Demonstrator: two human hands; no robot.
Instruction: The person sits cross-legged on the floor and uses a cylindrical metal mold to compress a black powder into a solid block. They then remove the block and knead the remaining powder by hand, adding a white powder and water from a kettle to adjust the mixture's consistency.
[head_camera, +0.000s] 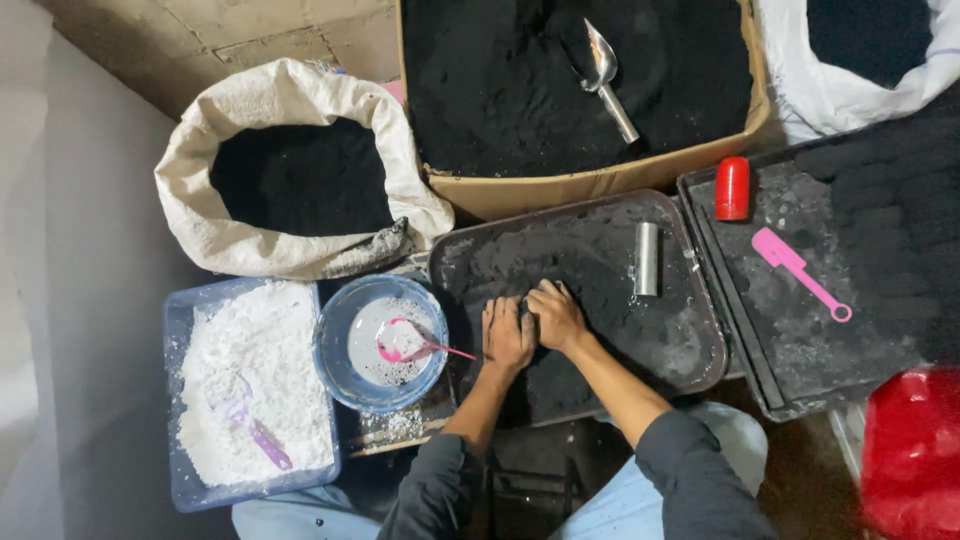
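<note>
Both hands, left and right, pressed flat and side by side into black powder on the dark tray. Steel tube lay just right of them, untouched; packing seemed underway.

Pale wall along the left side, smooth, evenly lit. Tan tiled floor at top left, grout lines visible, dusty. Darker, soot-stained floor at bottom right. Soft overhead light, faint shadows.

A metal scoop lies in the cardboard box beside a white sack.
</note>
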